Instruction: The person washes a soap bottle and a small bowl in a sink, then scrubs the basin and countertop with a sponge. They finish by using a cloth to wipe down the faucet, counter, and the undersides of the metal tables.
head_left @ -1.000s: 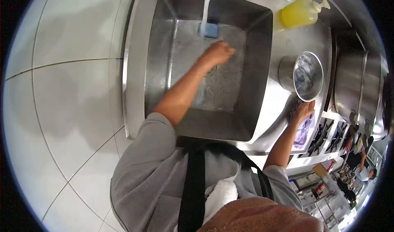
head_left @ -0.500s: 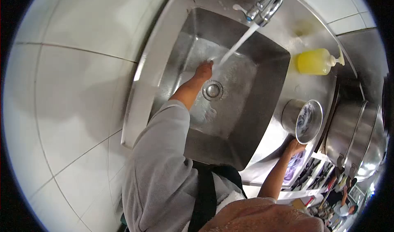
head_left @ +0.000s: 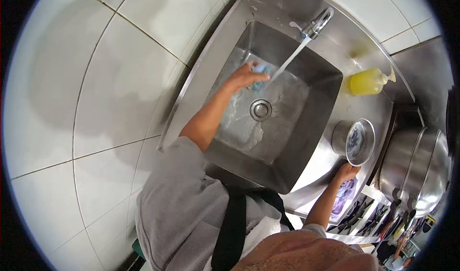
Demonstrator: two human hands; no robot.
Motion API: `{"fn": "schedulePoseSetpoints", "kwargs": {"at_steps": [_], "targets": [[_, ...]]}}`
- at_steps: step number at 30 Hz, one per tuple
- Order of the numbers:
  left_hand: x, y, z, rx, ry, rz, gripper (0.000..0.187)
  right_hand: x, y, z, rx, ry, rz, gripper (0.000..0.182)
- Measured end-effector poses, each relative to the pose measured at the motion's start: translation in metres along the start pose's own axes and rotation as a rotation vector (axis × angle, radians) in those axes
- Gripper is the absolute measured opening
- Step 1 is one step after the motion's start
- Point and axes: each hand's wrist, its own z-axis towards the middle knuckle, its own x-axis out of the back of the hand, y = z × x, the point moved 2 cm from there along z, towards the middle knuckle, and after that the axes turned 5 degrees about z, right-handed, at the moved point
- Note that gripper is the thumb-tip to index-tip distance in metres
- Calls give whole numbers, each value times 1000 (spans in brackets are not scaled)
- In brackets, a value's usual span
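Observation:
Over the metal sink (head_left: 297,141), my left hand (head_left: 243,76) grips a blue-green scrubber (head_left: 259,79), somewhat blurred. Beside it, water (head_left: 291,59) runs from the chrome faucet (head_left: 314,26) into the basin, left of the stream. My right hand (head_left: 347,172) is closed at the lower edge of a round metal pot (head_left: 341,139) on the right counter; its fingers are partly hidden. Soapy water and something dark show inside the pot. Close below my right hand lies a purple cloth (head_left: 343,199).
A pump bottle of yellow liquid (head_left: 366,82) stands on the counter right of the sink. Large metal pots (head_left: 407,163) are at the far right. White tiles (head_left: 120,88) line the left side. Part of another person (head_left: 395,261) shows at the lower right.
My left hand has risen from the sink bottom, and the blue-green scrubber now shows in it. The view has shifted. My right hand stays at the pot.

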Motion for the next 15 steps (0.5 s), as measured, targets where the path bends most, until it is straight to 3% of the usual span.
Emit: {"fn": "schedulePoseSetpoints", "kwargs": {"at_steps": [1,3,7,11,14,15], "targets": [[15,12,-1,-165,141,-3,89,1,-2,1,-15,-1,10,40],[60,78,-28,-55,184,-120,77,1,-5,1,-43,-9,29,41],[125,56,80,-430,745,390,48,-7,13,2,-50,-28,-67,41],[105,71,155,-509,599,891,42,-7,4,-1,-40,16,-78,40],[30,56,122,-403,472,910,33,-7,7,2,-4,-1,-151,38],[12,36,106,-467,411,633,31,-8,21,0,45,-11,-189,37]]}}
